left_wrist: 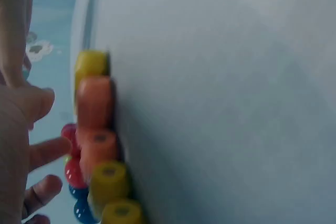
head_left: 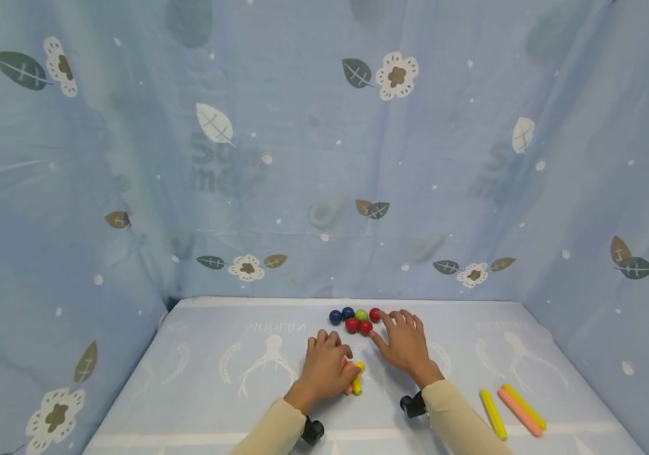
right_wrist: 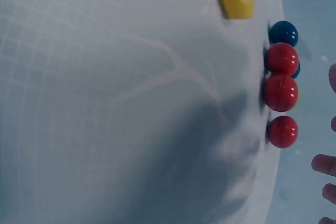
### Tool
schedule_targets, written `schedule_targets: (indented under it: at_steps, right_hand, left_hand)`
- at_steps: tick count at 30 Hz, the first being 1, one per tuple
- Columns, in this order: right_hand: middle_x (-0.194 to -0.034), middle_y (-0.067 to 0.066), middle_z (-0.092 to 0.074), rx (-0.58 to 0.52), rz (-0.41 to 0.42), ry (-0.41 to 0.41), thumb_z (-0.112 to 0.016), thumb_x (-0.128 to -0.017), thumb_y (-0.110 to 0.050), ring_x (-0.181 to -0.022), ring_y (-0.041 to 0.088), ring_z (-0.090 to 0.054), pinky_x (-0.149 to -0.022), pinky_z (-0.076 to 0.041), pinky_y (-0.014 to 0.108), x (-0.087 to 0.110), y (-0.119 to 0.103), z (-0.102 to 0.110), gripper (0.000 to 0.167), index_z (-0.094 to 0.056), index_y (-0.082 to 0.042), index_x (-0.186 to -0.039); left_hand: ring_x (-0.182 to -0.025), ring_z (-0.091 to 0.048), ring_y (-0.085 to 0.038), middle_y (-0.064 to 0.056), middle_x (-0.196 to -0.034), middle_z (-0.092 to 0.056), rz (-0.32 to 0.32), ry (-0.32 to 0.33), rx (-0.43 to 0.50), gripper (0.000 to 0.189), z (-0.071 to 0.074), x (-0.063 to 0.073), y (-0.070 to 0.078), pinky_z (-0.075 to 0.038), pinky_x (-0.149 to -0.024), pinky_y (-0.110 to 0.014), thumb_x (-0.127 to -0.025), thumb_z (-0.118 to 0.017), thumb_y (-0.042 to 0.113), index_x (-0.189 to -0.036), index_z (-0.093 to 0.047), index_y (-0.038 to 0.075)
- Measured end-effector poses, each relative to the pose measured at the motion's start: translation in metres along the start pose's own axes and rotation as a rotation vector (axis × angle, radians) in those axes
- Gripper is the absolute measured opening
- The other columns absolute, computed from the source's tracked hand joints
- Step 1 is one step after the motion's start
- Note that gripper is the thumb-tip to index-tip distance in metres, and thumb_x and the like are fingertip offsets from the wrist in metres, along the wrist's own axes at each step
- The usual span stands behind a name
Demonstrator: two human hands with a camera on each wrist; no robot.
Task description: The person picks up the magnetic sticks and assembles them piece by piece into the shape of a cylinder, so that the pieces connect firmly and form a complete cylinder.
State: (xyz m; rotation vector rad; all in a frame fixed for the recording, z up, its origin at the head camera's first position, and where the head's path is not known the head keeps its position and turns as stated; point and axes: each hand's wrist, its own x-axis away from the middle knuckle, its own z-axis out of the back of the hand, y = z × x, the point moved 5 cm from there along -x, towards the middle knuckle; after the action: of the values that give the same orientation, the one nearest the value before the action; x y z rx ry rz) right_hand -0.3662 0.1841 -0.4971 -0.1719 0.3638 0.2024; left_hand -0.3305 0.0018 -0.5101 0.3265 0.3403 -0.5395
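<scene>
My left hand (head_left: 324,363) hovers over a small bunch of short sticks, its fingers loosely bent. A yellow stick (head_left: 357,383) and an orange stick (head_left: 348,390) show beside its thumb, the rest hidden beneath the hand. In the left wrist view, several yellow and orange stick ends (left_wrist: 94,103) form a row, with the fingers apart from them. My right hand (head_left: 406,344) is spread beside a cluster of glossy balls. Its index fingertip is right at a red ball (head_left: 375,315); its thumb is near another red ball (head_left: 366,327). Nothing shows in its grasp.
The cluster also has a third red ball (head_left: 352,325), a green ball (head_left: 361,314) and two dark blue balls (head_left: 335,317). At the front right lie two yellow sticks (head_left: 493,415) and an orange stick (head_left: 520,411). A patterned blue curtain (head_left: 301,158) rises behind the cloth-covered table (head_left: 199,366).
</scene>
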Motion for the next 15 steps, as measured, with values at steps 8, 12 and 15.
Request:
schedule_targets:
  at_steps: [8,12,15]
  right_hand:
    - [-0.121,0.017,-0.058,-0.005,-0.036,-0.006,-0.069,-0.087,-0.044,-0.122,0.041,-0.045,-0.103,-0.029,0.061,0.0,-0.005,-0.018,0.056,-0.06,-0.013,-0.132]
    - [-0.12,0.015,-0.059,-0.001,-0.024,-0.004,-0.072,-0.086,-0.041,-0.118,0.039,-0.046,-0.098,-0.033,0.059,-0.002,-0.009,-0.023,0.055,-0.061,-0.014,-0.132]
    - [-0.118,0.015,-0.059,0.013,-0.008,-0.003,-0.073,-0.086,-0.036,-0.113,0.038,-0.048,-0.093,-0.037,0.057,-0.006,-0.013,-0.024,0.052,-0.062,-0.016,-0.132]
  left_hand:
    - [-0.078,-0.034,-0.019,0.006,-0.075,-0.04,0.002,0.089,-0.101,0.033,-0.01,-0.003,0.011,-0.023,-0.065,-0.034,-0.075,-0.077,0.049,-0.063,-0.058,0.024]
    - [-0.079,-0.034,-0.02,0.005,-0.073,-0.038,0.033,0.046,-0.124,0.035,-0.013,-0.005,0.015,-0.022,-0.065,-0.034,-0.075,-0.076,0.048,-0.06,-0.055,0.024]
    - [-0.08,-0.035,-0.021,0.003,-0.073,-0.042,0.038,0.035,-0.173,0.034,-0.013,-0.007,0.019,-0.024,-0.066,-0.035,-0.075,-0.076,0.048,-0.062,-0.061,0.021]
